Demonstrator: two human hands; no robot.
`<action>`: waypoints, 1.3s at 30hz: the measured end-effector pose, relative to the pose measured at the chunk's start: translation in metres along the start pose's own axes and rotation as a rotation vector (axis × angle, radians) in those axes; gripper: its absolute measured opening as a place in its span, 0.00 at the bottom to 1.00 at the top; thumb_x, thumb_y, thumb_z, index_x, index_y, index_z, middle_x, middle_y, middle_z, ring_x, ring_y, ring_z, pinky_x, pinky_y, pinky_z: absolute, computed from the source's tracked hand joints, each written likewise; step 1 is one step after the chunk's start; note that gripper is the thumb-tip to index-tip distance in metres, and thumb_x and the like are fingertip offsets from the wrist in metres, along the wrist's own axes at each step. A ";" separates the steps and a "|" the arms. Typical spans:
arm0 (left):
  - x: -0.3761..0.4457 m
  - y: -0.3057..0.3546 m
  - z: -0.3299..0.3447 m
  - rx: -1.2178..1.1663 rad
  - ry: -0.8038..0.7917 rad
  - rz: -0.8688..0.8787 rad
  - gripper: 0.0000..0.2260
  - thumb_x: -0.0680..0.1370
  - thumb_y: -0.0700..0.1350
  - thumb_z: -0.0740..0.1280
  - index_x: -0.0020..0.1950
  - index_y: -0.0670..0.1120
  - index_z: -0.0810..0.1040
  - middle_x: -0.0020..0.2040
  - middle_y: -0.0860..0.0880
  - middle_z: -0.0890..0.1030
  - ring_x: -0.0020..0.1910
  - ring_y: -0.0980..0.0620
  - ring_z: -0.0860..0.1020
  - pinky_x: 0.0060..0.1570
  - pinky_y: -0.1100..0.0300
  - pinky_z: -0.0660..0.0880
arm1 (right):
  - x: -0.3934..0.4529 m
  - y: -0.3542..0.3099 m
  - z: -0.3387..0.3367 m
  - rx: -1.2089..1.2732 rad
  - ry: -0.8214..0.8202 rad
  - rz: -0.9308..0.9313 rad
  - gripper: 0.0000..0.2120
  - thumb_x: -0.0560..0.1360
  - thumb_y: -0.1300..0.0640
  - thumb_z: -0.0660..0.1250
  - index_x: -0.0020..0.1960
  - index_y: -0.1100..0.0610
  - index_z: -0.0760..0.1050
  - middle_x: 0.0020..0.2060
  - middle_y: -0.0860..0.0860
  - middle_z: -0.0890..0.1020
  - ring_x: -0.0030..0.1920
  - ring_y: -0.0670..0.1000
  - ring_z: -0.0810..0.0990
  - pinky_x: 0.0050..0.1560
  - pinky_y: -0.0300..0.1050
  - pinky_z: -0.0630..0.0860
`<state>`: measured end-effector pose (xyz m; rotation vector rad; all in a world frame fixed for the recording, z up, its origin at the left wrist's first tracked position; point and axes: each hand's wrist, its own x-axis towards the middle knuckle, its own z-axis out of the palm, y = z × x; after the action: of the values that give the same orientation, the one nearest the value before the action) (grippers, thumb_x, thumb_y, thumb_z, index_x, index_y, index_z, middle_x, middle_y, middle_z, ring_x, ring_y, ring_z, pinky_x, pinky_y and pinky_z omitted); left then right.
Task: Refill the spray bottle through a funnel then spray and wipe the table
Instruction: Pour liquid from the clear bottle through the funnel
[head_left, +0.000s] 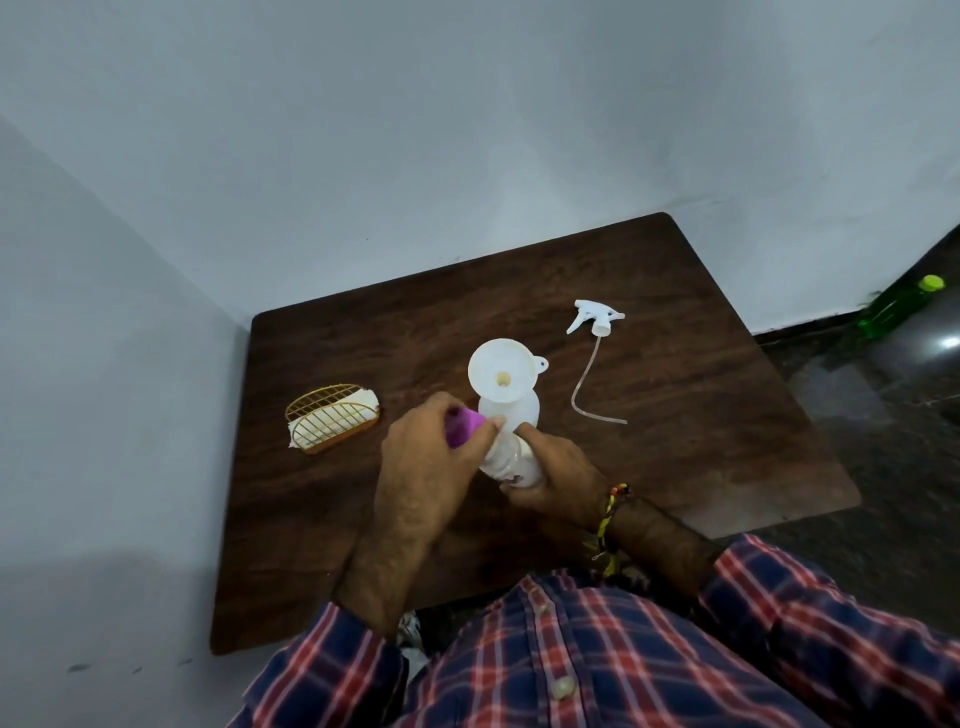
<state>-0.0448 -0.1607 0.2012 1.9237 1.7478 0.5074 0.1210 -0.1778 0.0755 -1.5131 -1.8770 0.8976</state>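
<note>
A white spray bottle (524, 410) stands on the dark wooden table (363, 519) with a white funnel (498, 371) seated in its neck. Just in front of it, my right hand (558, 475) grips a clear refill bottle (511, 462). My left hand (434, 457) is closed on that bottle's purple cap (465, 425), close beside the spray bottle's base. The white trigger sprayer head (597, 317) with its long dip tube (587, 387) lies on the table to the right of the funnel.
A gold wire holder with a white cloth (332, 418) sits at the table's left. A green bottle with a yellow-green cap (898, 306) lies on the dark floor at the far right. Grey walls border the table behind and to the left.
</note>
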 end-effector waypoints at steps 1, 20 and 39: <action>0.003 0.000 -0.003 -0.037 0.068 -0.041 0.16 0.71 0.60 0.73 0.50 0.52 0.78 0.45 0.56 0.79 0.43 0.58 0.77 0.36 0.69 0.70 | 0.001 0.002 -0.003 0.004 -0.001 -0.007 0.24 0.68 0.50 0.75 0.59 0.56 0.72 0.51 0.52 0.83 0.49 0.52 0.82 0.51 0.47 0.79; 0.010 -0.172 0.117 -0.183 -0.061 -0.401 0.30 0.68 0.53 0.77 0.68 0.51 0.72 0.65 0.47 0.76 0.66 0.46 0.71 0.60 0.53 0.70 | -0.021 0.027 -0.055 0.162 0.169 0.208 0.28 0.66 0.57 0.80 0.57 0.56 0.65 0.51 0.47 0.81 0.50 0.43 0.82 0.50 0.46 0.80; 0.080 -0.028 0.091 -0.337 0.009 0.096 0.46 0.63 0.58 0.79 0.76 0.53 0.60 0.71 0.51 0.67 0.67 0.55 0.67 0.65 0.56 0.68 | 0.005 0.027 -0.087 -0.084 0.397 0.104 0.28 0.65 0.41 0.75 0.61 0.49 0.75 0.53 0.44 0.82 0.51 0.47 0.81 0.51 0.54 0.80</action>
<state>-0.0065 -0.0891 0.1074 1.7703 1.4702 0.7904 0.2033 -0.1557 0.1081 -1.7072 -1.5747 0.5167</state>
